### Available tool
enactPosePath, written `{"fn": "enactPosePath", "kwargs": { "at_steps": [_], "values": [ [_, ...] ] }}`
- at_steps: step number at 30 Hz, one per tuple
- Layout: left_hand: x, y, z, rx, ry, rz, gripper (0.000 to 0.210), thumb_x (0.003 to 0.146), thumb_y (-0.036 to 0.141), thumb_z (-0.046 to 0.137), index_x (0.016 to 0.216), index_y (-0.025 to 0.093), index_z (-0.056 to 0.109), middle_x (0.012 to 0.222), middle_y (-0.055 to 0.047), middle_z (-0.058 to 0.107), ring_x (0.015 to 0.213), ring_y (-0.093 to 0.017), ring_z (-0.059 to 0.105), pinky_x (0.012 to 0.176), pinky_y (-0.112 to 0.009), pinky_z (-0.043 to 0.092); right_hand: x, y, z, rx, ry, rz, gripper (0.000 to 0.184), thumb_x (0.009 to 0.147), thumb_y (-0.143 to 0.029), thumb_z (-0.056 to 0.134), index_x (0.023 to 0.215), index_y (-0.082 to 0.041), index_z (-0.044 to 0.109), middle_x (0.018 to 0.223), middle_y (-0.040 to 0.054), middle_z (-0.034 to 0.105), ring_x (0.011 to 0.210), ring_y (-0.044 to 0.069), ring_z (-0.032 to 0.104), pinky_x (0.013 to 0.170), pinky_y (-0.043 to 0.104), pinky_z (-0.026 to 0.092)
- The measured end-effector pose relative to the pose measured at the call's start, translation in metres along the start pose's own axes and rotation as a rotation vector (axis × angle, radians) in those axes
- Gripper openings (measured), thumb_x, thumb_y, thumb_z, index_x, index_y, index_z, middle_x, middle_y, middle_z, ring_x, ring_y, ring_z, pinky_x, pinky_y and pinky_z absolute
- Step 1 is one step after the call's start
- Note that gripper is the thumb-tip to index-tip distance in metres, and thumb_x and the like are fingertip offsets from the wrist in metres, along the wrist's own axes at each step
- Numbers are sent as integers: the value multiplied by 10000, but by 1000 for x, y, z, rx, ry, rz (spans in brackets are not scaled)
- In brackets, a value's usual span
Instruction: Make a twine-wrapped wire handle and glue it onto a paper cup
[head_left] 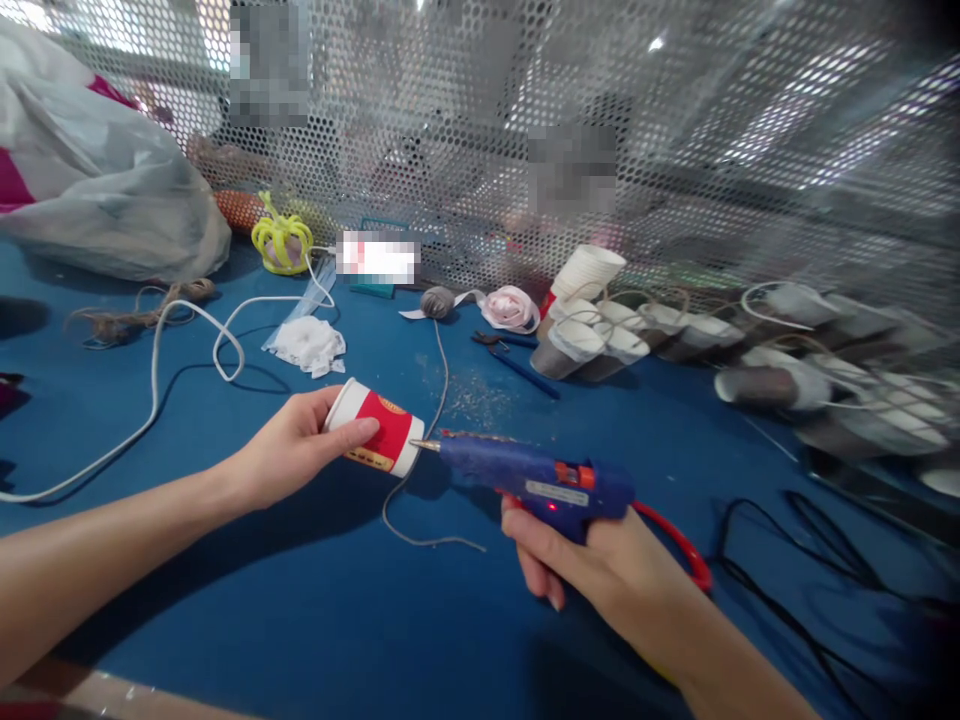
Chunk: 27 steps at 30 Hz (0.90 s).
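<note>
My left hand (300,442) is closed round a red and white paper cup (390,432), tilted on its side with its base toward the right. In my right hand (570,560) is a blue hot glue gun (525,470), a small red light glowing on its side. The gun's metal nozzle meets or nearly meets the cup near its base; contact is hard to tell. Behind and below the cup, a grey cord (439,545) runs across the blue table from a ball of grey yarn (436,302).
Wrapped paper cups (574,345) crowd the right back, beside pliers (517,360) and a pink ribbon roll (510,308). White lace (307,345), a white cable (155,370) and twine (142,315) lie left. A plastic bag (112,170) stands back left, before perforated metal (450,130). Black cable (787,600) lies right.
</note>
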<state>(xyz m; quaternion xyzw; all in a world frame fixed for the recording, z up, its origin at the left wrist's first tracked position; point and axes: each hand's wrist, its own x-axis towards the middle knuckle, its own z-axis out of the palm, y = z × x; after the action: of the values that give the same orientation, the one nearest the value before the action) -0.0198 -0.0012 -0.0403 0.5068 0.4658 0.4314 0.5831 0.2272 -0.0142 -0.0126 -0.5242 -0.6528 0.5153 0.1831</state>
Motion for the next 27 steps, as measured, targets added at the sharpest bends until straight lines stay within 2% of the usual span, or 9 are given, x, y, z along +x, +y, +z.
{"fn": "enactPosePath", "kwargs": {
  "at_steps": [6,12,18,24,27],
  "values": [
    [-1,2,2,-20,7,12,268,721,357,621,887,148,603,873,-37,693,776,-163,631,717,-243,486,3,-1,-1,106,15,-71,306,795,-428,509,655,-156,514,411,-36,496,355,57,426,402,190,360],
    [-3,1,0,-58,3,30,259,731,340,618,906,151,596,883,-30,692,781,-150,627,728,-234,488,3,4,-1,212,-21,-41,307,793,-431,515,686,-144,518,400,-52,458,322,46,373,363,191,287],
    [-3,2,1,-90,11,27,259,716,332,635,890,143,602,881,-48,694,782,-164,632,732,-254,490,1,-1,1,212,-13,-60,282,808,-404,503,690,-148,510,418,-53,466,329,47,377,386,199,299],
    [-3,1,2,-170,26,15,244,720,321,638,881,141,601,880,-45,694,771,-151,633,734,-249,484,1,1,0,189,-64,-21,310,786,-437,520,699,-139,522,422,-42,476,342,53,390,373,197,301],
    [-4,1,2,-191,28,9,222,723,306,640,873,147,605,860,-30,695,758,-135,629,725,-231,479,1,0,1,176,-35,-35,310,790,-433,516,689,-141,522,414,-43,471,345,55,396,389,200,313]
  ]
}}
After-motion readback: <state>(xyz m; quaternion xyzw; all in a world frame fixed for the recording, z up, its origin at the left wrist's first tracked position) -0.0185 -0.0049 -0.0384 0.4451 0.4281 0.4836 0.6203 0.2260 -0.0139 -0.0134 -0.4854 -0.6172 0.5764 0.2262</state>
